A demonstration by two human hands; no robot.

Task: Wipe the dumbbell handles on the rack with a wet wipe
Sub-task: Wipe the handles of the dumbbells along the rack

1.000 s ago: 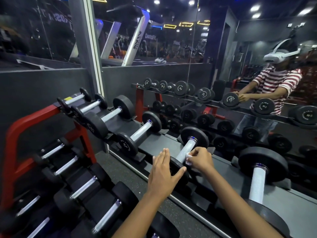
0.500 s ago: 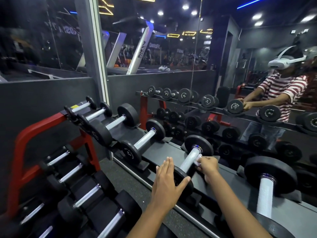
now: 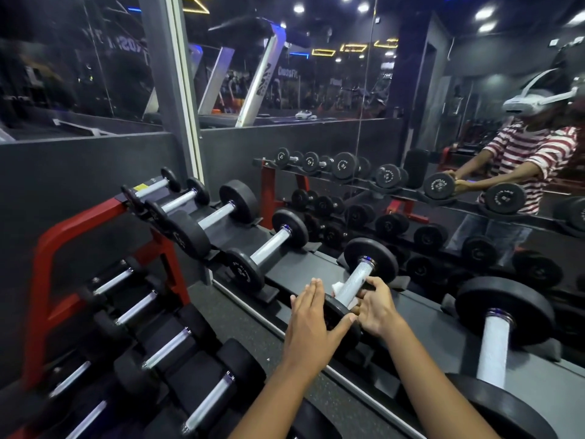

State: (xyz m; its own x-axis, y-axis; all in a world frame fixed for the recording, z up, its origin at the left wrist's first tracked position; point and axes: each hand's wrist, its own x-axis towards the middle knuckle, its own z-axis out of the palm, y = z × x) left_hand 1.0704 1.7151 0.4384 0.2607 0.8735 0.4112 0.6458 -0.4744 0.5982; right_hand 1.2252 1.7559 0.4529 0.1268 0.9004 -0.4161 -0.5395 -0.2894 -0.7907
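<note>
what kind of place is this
A gym, most likely its free-weights corner: rows of dumbbells sit on a tiered rack, a wall mirror runs behind it, and treadmills stand beyond the glass.

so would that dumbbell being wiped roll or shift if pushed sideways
Probably little: the dumbbell looks heavy for its size, with thick black plates. Round ends could roll, but the left hand rests flat on its near plate. The wet wipe looks limp.

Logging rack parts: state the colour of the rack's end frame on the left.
Red, shown best in the head view.
</note>
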